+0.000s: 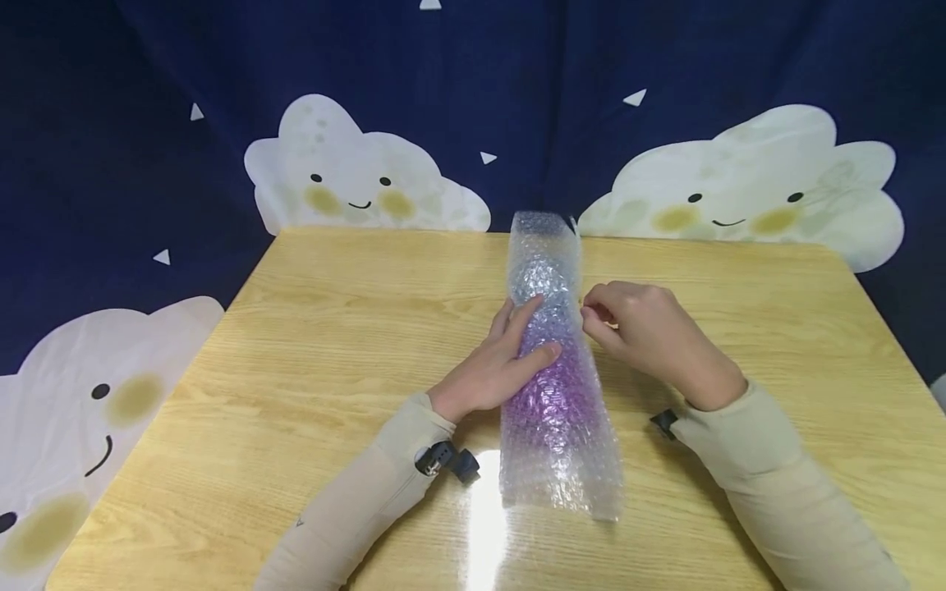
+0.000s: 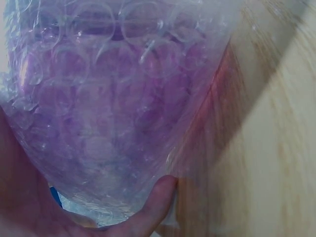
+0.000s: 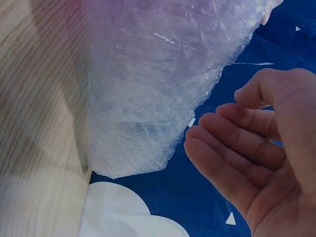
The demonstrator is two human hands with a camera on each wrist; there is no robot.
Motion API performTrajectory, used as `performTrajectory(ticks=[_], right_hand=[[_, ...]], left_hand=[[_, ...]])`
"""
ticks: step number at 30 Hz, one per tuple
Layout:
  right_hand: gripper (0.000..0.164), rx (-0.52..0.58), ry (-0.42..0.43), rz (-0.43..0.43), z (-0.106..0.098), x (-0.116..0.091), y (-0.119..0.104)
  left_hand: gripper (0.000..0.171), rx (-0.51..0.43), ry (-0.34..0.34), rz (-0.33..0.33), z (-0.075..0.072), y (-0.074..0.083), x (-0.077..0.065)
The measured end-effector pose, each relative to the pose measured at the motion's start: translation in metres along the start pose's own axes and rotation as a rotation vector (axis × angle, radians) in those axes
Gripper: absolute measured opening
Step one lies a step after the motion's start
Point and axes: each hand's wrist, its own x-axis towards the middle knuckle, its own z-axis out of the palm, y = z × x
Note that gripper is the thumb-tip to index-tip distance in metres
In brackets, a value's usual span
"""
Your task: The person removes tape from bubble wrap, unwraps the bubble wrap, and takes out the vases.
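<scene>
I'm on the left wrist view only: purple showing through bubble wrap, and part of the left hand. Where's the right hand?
Observer: The right hand is beside the right-hand edge of the bubble wrap.
Operator: Does the purple run all the way along?
Observer: No, in the head view it gives way to a bluish tint toward the far end.
Operator: And where does that far end show?
Observer: In the head view, it overlaps the blue curtain behind the far edge of the table.

The left hand rests on a bubble-wrapped purple bundle, the right hand just beside it.
</scene>
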Motion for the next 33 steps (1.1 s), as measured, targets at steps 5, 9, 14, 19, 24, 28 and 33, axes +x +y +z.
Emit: performTrajectory(ticks=[5,9,14,19,24,28,33], right_hand=[[0.012,0.003,-0.025,0.014,0.0009,0.0014,-0.0009],[0.016,-0.011,-0.044,0.029,0.0011,0.002,-0.0016],[0.019,-0.013,-0.069,0.041,0.003,0.0021,-0.0023],[0.019,-0.009,-0.108,0.057,0.0047,0.0027,-0.0036],[0.018,-0.02,-0.132,0.088,0.006,0.0028,-0.0036],[0.019,-0.029,-0.132,0.108,0.0076,0.0036,-0.0022],[0.024,-0.038,-0.115,0.122,0.0093,0.0059,-0.0014]], left_hand=[[0.079,-0.005,-0.003,-0.005,-0.0004,-0.0003,0.0004],[0.079,-0.002,-0.002,-0.003,-0.0001,0.0002,0.001],[0.08,0.0,-0.004,-0.007,0.0008,0.0006,0.0016],[0.079,0.003,0.0,-0.007,0.0007,0.0003,0.0014],[0.079,0.007,-0.003,-0.006,0.0003,0.0004,0.0013],[0.079,0.013,-0.001,-0.008,0.0004,0.0003,0.0017],[0.08,0.019,0.002,-0.014,0.0009,-0.0009,0.002]])
